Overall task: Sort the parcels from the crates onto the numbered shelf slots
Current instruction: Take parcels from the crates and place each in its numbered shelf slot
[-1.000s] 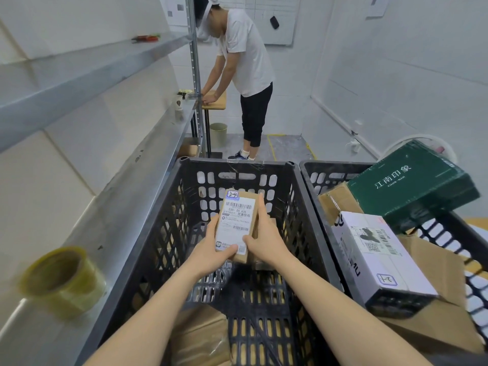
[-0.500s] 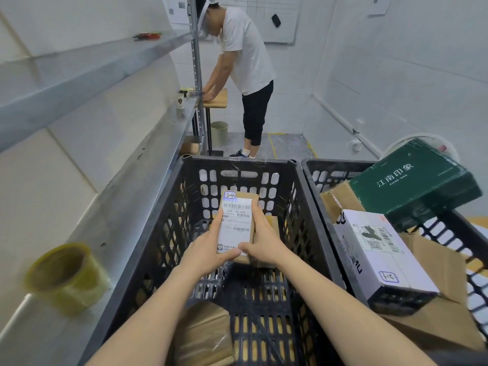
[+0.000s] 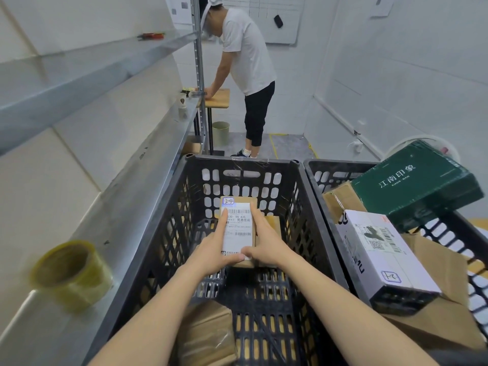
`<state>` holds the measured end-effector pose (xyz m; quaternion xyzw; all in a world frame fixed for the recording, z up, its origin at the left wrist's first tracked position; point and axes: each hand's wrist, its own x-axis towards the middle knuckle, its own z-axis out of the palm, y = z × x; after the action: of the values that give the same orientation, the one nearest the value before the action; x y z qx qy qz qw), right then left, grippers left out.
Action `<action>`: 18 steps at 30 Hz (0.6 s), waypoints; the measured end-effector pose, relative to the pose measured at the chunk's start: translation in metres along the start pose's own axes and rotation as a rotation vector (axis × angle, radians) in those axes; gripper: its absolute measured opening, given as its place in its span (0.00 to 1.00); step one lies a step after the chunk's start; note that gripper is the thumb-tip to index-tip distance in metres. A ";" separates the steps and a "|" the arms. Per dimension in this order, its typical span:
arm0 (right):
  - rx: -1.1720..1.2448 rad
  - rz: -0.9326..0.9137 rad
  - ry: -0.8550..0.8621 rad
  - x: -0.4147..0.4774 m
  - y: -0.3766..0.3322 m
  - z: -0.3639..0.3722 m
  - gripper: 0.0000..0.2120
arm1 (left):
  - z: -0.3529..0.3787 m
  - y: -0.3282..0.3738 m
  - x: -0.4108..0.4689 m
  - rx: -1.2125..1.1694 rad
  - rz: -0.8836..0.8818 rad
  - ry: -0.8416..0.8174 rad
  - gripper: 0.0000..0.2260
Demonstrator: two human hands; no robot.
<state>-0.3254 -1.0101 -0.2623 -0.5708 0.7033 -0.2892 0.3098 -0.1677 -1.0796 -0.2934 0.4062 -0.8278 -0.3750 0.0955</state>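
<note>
Metal shelf (image 3: 148, 180) at left carries a tape roll (image 3: 71, 273); inside the black crate (image 3: 237, 161), your left hand (image 3: 214, 252) and right hand (image 3: 269, 247) clamp a white-labelled brown parcel (image 3: 237, 233).

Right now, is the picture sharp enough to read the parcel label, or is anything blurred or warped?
Head view: the label on the parcel is sharp at the centre, its large print legible, its fine print too small. Head view: the tape roll near the left edge is smeared. Head view: the shelf edges bow from the wide lens. The light is even, with no harsh glare.
</note>
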 end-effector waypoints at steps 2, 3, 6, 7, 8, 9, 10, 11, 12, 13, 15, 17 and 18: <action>0.006 -0.006 -0.003 -0.002 -0.001 -0.001 0.56 | 0.000 0.000 0.000 -0.002 0.008 0.012 0.54; 0.007 -0.011 0.004 -0.003 -0.001 -0.002 0.56 | 0.001 0.001 0.000 -0.004 0.010 0.021 0.54; -0.028 -0.021 0.030 -0.005 -0.004 -0.010 0.53 | 0.000 0.007 -0.002 0.008 0.014 0.069 0.54; -0.048 -0.028 0.040 -0.005 -0.005 -0.013 0.53 | -0.002 0.010 -0.002 0.011 0.015 0.093 0.54; -0.087 -0.041 0.065 -0.006 -0.005 -0.017 0.53 | -0.003 0.013 -0.003 0.009 0.018 0.126 0.54; -0.152 -0.061 0.101 -0.007 -0.007 -0.022 0.52 | -0.005 0.016 -0.002 0.000 0.024 0.167 0.54; -0.232 -0.082 0.136 -0.009 -0.009 -0.027 0.49 | -0.009 0.019 -0.003 -0.016 0.032 0.211 0.54; -0.312 -0.091 0.161 -0.009 -0.013 -0.034 0.46 | -0.014 0.022 -0.002 -0.025 0.042 0.250 0.54; -0.390 -0.093 0.179 -0.011 -0.016 -0.041 0.43 | -0.018 0.025 -0.003 -0.021 0.048 0.277 0.55; -0.466 -0.098 0.196 -0.013 -0.021 -0.048 0.40 | -0.022 0.028 -0.003 -0.006 0.051 0.296 0.55; -0.606 -0.108 0.228 -0.015 -0.031 -0.061 0.34 | -0.032 0.033 -0.007 0.027 0.050 0.322 0.55; -0.674 -0.119 0.248 -0.015 -0.045 -0.071 0.32 | -0.042 0.041 -0.013 0.064 0.044 0.347 0.54; -0.696 -0.134 0.254 -0.015 -0.052 -0.075 0.31 | -0.047 0.045 -0.016 0.097 0.048 0.361 0.54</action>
<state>-0.3482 -1.0005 -0.1727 -0.6462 0.7535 -0.1210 -0.0120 -0.1629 -1.0761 -0.2264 0.4512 -0.8238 -0.2532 0.2317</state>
